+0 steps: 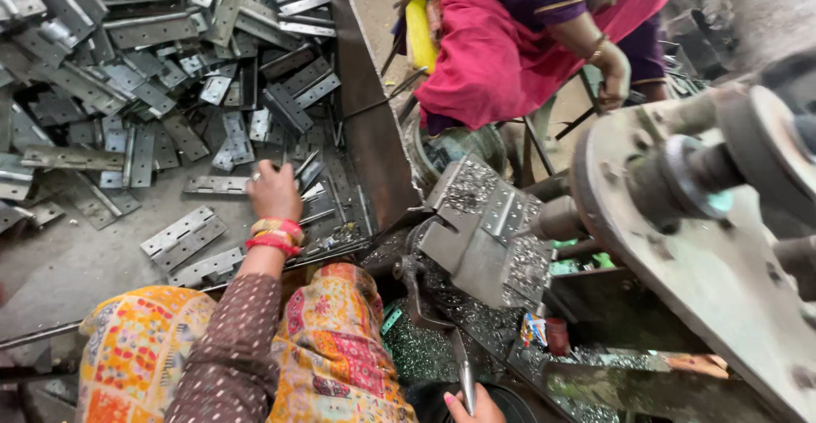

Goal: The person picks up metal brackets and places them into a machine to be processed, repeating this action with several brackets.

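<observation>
Here the left hand (274,189), with red and gold bangles at the wrist, reaches out into a shallow metal tray (367,125) heaped with flat grey steel hinge plates (170,49), each punched with small holes. Its fingers are curled down onto a hinge plate lying at the near edge of the heap (219,184), though whether they have actually closed on it cannot be told from this angle. A folded pair of the same plates (182,235) lies just beside the forearm, nearer the body. The right hand (473,407) sits low at the bottom edge of the view, its fingers wrapped around the thin grey metal lever (464,370) of a grimy drilling machine (680,219), whose bed is strewn with bright metal shavings (463,189). Beyond the tray's wall another person in a pink and purple garment (510,40) is seated, one hand (614,79) hanging down near the machine.
</observation>
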